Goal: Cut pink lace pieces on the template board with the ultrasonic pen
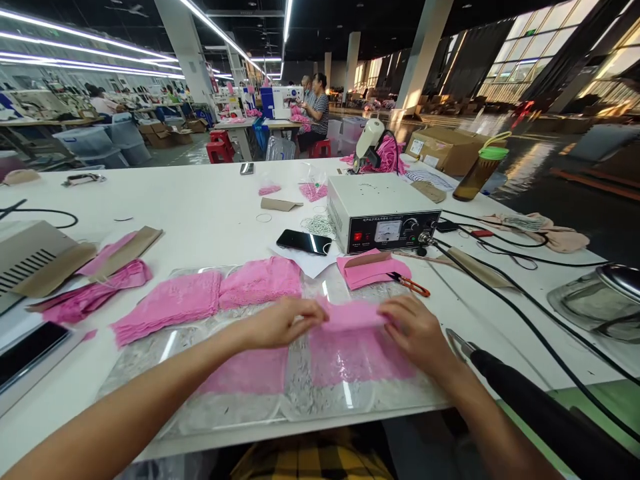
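Note:
My left hand (283, 322) and my right hand (415, 330) both pinch a small folded pink lace piece (350, 315), one at each end, just above a clear plastic sheet (300, 393) on the white table (210, 213). More pink lace (357, 357) lies flat under the held piece. Two pink lace stacks (210, 297) sit just beyond my left hand. A pink pile with a cardboard piece (370, 267) and orange-handled scissors (413, 285) lie beyond my right hand.
A white control box (383, 212) with black cables stands behind the work, a black phone (303, 241) to its left. A black-handled tool (525, 393) lies by my right forearm. A metal tray (595, 300) sits at right, a bottle (480, 170) farther back. People sit at distant tables (315, 110).

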The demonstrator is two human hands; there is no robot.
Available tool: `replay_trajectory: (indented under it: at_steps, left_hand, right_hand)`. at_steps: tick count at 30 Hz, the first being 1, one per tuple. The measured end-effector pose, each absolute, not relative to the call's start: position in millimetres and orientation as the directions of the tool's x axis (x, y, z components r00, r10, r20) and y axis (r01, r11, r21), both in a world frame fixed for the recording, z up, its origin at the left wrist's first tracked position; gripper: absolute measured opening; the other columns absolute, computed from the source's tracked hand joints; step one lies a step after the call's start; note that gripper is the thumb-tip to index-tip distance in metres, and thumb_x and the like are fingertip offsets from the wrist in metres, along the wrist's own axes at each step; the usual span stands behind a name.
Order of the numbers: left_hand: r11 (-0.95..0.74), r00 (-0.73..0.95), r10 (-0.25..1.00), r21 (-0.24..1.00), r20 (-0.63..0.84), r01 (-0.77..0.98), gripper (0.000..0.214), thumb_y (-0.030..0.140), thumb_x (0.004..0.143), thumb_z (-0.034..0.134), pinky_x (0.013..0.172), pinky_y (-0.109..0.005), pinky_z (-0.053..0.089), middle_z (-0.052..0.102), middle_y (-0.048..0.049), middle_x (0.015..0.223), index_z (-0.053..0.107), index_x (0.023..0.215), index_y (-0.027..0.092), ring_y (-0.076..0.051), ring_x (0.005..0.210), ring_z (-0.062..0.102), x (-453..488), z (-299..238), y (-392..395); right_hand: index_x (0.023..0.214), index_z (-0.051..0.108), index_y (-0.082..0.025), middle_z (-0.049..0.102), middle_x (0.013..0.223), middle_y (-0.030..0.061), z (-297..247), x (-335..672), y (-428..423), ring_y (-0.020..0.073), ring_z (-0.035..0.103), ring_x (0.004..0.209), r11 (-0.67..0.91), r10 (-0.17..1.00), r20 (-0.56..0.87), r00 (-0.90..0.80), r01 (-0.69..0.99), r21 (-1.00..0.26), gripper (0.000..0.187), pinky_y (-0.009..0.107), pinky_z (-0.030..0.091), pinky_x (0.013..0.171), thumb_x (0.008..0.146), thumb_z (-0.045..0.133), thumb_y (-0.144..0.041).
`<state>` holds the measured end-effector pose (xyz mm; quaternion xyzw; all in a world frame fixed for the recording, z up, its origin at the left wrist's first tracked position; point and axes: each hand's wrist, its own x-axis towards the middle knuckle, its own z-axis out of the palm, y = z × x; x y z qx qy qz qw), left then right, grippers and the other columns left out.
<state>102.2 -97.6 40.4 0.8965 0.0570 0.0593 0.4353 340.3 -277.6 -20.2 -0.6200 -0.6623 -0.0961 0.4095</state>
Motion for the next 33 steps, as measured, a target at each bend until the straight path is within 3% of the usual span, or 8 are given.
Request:
replay_trajectory:
  at_steps: [3,6,11,17,21,24,29,33]
  left_hand:
    - [-0.684,0.998,-0.011,0.728,0.069,-0.057,0.021,0.019,0.098,0.047,0.089,-0.034,0.052,0.071,-0.0109,0.111,0.067,0.096,0.016,-0.021,0.1,0.067,89,28,-115]
    - [-0.81,0.979,-0.132,0.552,0.158,-0.198,0.025,0.016,0.101,0.042,0.093,-0.037,0.051,0.069,-0.0141,0.116,0.066,0.096,0.014,-0.024,0.108,0.064,82,18,-123]
    - [-0.887,0.959,-0.139,0.399,0.246,-0.231,0.022,0.015,0.1,0.044,0.091,-0.035,0.05,0.068,-0.0127,0.117,0.064,0.09,0.015,-0.023,0.106,0.063,77,19,-127]
    - [-0.921,0.952,-0.211,0.28,0.224,-0.27,0.023,0.013,0.098,0.043,0.08,-0.034,0.044,0.068,-0.0114,0.108,0.061,0.085,0.014,-0.021,0.09,0.06,76,17,-138]
    - [-0.915,0.953,-0.207,0.299,0.222,-0.269,0.021,0.013,0.099,0.042,0.079,-0.034,0.041,0.068,-0.01,0.102,0.063,0.093,0.014,-0.02,0.088,0.058,77,19,-142]
    - [-0.911,0.951,-0.199,0.312,0.238,-0.269,0.023,0.013,0.101,0.041,0.08,-0.033,0.041,0.068,-0.009,0.098,0.063,0.095,0.014,-0.019,0.088,0.058,81,22,-144]
    - [-0.924,0.953,-0.188,0.286,0.237,-0.254,0.028,0.015,0.102,0.038,0.08,-0.031,0.044,0.068,-0.0091,0.094,0.063,0.092,0.014,-0.019,0.087,0.059,109,18,-158]
    - [-0.918,0.983,-0.144,0.354,0.118,-0.177,0.018,0.015,0.098,0.048,0.075,-0.03,0.047,0.066,-0.008,0.09,0.062,0.085,0.015,-0.019,0.082,0.059,151,11,-178]
  right_hand:
    - [0.095,0.067,-0.022,0.068,0.086,0.0036,-27,326,-306,0.0166,0.062,0.081,0.263,0.734,0.679,-0.019,0.929,-0.259,0.022,0.031,0.05,0.073,0.087,0.055,-0.006]
    - [0.099,0.067,-0.02,0.068,0.085,0.0041,-30,316,-322,0.0155,0.063,0.08,0.262,0.74,0.67,-0.059,0.943,-0.205,0.025,0.029,0.05,0.07,0.087,0.054,-0.002]
    - [0.103,0.066,-0.019,0.068,0.086,0.005,-28,309,-331,0.0159,0.064,0.082,0.254,0.746,0.664,-0.054,0.945,-0.208,0.029,0.029,0.052,0.072,0.085,0.056,0.002]
    - [0.106,0.065,-0.021,0.069,0.09,0.0054,-26,311,-337,0.0167,0.066,0.085,0.238,0.779,0.627,-0.013,0.931,-0.276,0.032,0.031,0.056,0.076,0.085,0.052,0.0]
    - [0.108,0.063,-0.022,0.068,0.095,0.0067,-26,318,-345,0.0186,0.066,0.091,0.205,0.82,0.567,0.081,0.883,-0.422,0.037,0.032,0.059,0.076,0.081,0.049,-0.001]
    - [0.104,0.063,-0.022,0.067,0.094,0.0069,-24,322,-351,0.0183,0.067,0.089,0.155,0.817,0.551,0.17,0.856,-0.494,0.03,0.032,0.059,0.074,0.083,0.051,-0.005]
    - [0.094,0.066,-0.023,0.067,0.09,0.0065,-23,322,-357,0.0176,0.068,0.085,0.106,0.785,0.578,0.223,0.871,-0.48,0.017,0.03,0.059,0.072,0.086,0.058,-0.01]
    - [0.089,0.065,-0.024,0.066,0.092,0.0065,-25,319,-362,0.0186,0.068,0.087,0.061,0.771,0.589,0.241,0.893,-0.446,0.015,0.031,0.059,0.073,0.085,0.058,-0.011]
